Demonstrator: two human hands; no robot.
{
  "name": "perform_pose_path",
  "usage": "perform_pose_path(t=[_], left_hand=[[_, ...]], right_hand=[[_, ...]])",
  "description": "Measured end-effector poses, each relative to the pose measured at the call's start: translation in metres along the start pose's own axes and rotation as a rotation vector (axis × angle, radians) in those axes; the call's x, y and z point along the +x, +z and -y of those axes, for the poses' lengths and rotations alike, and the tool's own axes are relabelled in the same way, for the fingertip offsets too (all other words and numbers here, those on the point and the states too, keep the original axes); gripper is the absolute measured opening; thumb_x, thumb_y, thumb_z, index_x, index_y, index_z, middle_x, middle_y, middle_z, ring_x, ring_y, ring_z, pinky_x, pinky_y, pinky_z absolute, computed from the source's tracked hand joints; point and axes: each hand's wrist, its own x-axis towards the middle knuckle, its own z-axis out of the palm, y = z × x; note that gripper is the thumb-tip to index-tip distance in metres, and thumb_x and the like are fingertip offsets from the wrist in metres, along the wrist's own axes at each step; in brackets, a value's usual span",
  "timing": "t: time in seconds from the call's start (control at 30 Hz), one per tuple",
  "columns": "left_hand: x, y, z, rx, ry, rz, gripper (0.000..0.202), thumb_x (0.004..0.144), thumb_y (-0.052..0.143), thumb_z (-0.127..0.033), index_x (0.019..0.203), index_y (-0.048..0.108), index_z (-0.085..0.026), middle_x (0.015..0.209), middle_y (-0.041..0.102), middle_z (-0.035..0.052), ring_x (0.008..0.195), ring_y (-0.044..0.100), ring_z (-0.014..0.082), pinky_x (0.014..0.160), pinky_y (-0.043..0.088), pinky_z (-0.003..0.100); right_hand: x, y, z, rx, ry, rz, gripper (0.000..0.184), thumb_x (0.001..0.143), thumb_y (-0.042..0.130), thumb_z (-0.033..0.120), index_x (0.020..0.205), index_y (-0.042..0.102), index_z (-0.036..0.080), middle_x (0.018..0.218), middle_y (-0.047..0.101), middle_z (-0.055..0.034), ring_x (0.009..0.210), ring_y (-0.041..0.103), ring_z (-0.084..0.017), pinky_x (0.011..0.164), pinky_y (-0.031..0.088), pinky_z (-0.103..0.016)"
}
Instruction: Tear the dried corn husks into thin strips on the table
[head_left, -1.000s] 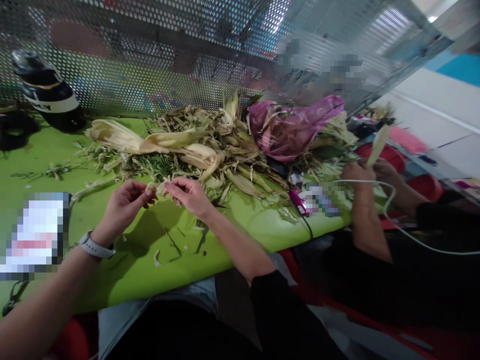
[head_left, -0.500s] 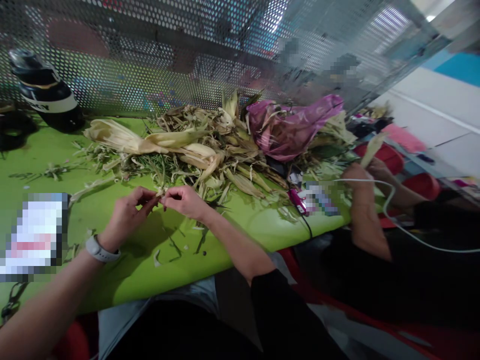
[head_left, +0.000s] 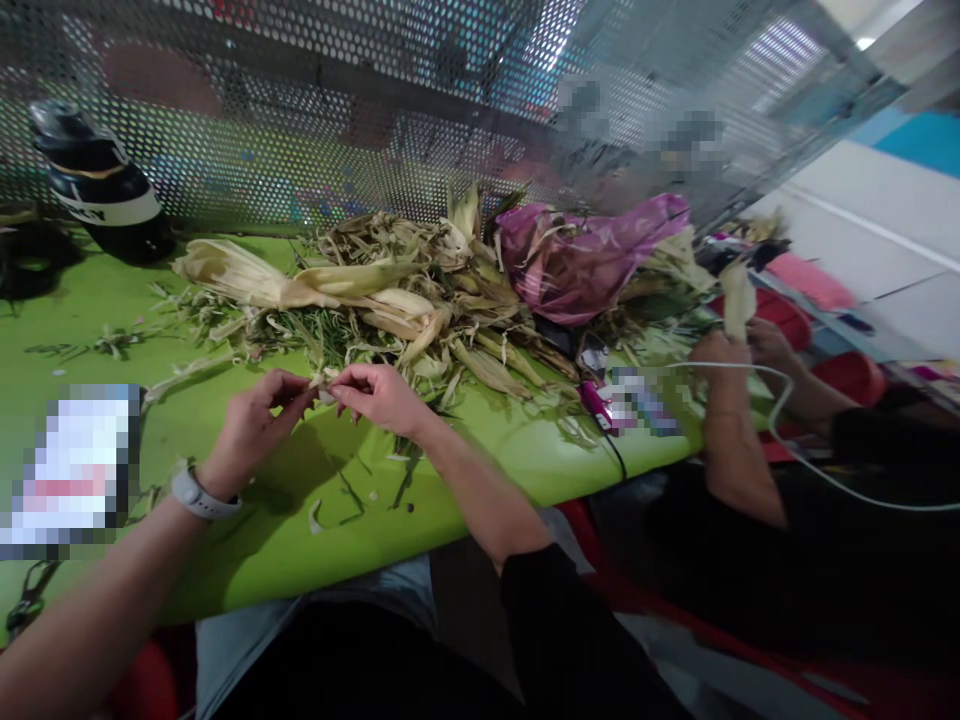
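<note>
My left hand (head_left: 268,420), with a pale watch band on the wrist, is closed in a pinch. It meets my right hand (head_left: 384,400), whose thumb and fingers are pinched as well. Between the fingertips is a small piece of pale husk (head_left: 324,382), partly covered by the fingers. Both hands are just above the green tabletop (head_left: 285,540). Behind them lies a heap of dry corn husks (head_left: 420,270), with a large pale husk (head_left: 232,275) on its left side and thin green scraps in front.
A pink plastic bag (head_left: 585,260) lies on the heap. A black bottle (head_left: 105,190) and a phone (head_left: 71,470) are at the left. To the right, a pink device (head_left: 598,405) has a cable. A co-worker's hands (head_left: 724,355) hold a pale husk. Perforated metal (head_left: 300,110) stands behind.
My hands stay together, with slight finger movement around the small piece. The co-worker's husk now stands more upright. The whole view has shifted a little.
</note>
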Motion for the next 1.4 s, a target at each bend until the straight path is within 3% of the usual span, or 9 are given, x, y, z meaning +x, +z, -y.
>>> perform_pose_path(t=[0.17, 0.33, 0.53, 0.73, 0.9, 1.27, 1.4], left_hand=[[0.000, 0.000, -0.006, 0.114, 0.070, -0.007, 0.023, 0.087, 0.063, -0.039, 0.094, 0.066, -0.017, 0.081, 0.076, 0.0055, 0.068, 0.071, 0.0173, 0.062, 0.056, 0.026], [0.000, 0.000, -0.006, 0.129, 0.109, -0.017, 0.017, 0.086, 0.064, -0.033, 0.093, 0.066, -0.018, 0.079, 0.076, 0.0044, 0.067, 0.071, 0.0169, 0.061, 0.056, 0.025], [0.001, 0.000, -0.004, 0.113, 0.099, -0.041, 0.021, 0.087, 0.064, -0.037, 0.094, 0.066, -0.017, 0.079, 0.076, 0.0051, 0.066, 0.071, 0.0167, 0.060, 0.056, 0.025], [0.000, 0.000, -0.008, 0.175, 0.165, -0.026, 0.020, 0.088, 0.062, -0.037, 0.091, 0.067, -0.017, 0.079, 0.076, 0.0042, 0.065, 0.071, 0.0162, 0.059, 0.054, 0.024], [0.001, -0.002, -0.010, 0.199, 0.228, -0.007, 0.021, 0.089, 0.061, -0.037, 0.092, 0.068, -0.018, 0.079, 0.076, 0.0044, 0.063, 0.070, 0.0153, 0.058, 0.053, 0.024], [0.000, -0.001, -0.013, 0.201, 0.225, -0.005, 0.014, 0.087, 0.062, -0.033, 0.088, 0.070, -0.021, 0.079, 0.077, 0.0030, 0.065, 0.071, 0.0163, 0.060, 0.054, 0.025], [0.001, -0.001, -0.011, 0.113, 0.136, -0.026, 0.016, 0.085, 0.066, -0.034, 0.090, 0.069, -0.019, 0.079, 0.077, 0.0037, 0.065, 0.071, 0.0166, 0.061, 0.055, 0.025]], right_hand=[[-0.001, 0.001, 0.004, 0.076, 0.090, -0.016, 0.011, 0.081, 0.065, 0.024, 0.081, 0.064, 0.013, 0.064, 0.064, 0.0013, 0.050, 0.056, -0.007, 0.051, 0.048, -0.020], [-0.002, 0.001, 0.003, 0.094, 0.028, -0.016, 0.023, 0.071, 0.077, 0.028, 0.085, 0.067, 0.013, 0.070, 0.065, 0.0003, 0.058, 0.058, -0.007, 0.055, 0.048, -0.020], [0.000, 0.001, 0.002, 0.142, 0.051, -0.068, 0.028, 0.067, 0.081, 0.034, 0.078, 0.064, 0.014, 0.062, 0.062, 0.0023, 0.052, 0.056, -0.007, 0.051, 0.046, -0.020], [0.002, -0.001, 0.003, 0.206, 0.134, 0.009, 0.030, 0.065, 0.082, 0.033, 0.073, 0.062, 0.013, 0.056, 0.060, 0.0040, 0.048, 0.055, -0.006, 0.046, 0.045, -0.018], [0.001, -0.001, 0.004, 0.203, 0.142, -0.013, 0.031, 0.063, 0.083, 0.034, 0.073, 0.061, 0.013, 0.055, 0.060, 0.0041, 0.046, 0.054, -0.006, 0.045, 0.046, -0.018], [0.001, 0.003, 0.001, 0.174, 0.096, -0.066, 0.021, 0.071, 0.076, 0.028, 0.077, 0.062, 0.014, 0.056, 0.061, 0.0038, 0.048, 0.055, -0.007, 0.048, 0.048, -0.019], [0.000, 0.003, 0.000, 0.201, 0.055, -0.036, 0.023, 0.074, 0.075, 0.029, 0.087, 0.066, 0.013, 0.069, 0.067, 0.0004, 0.060, 0.062, -0.009, 0.062, 0.055, -0.024]])
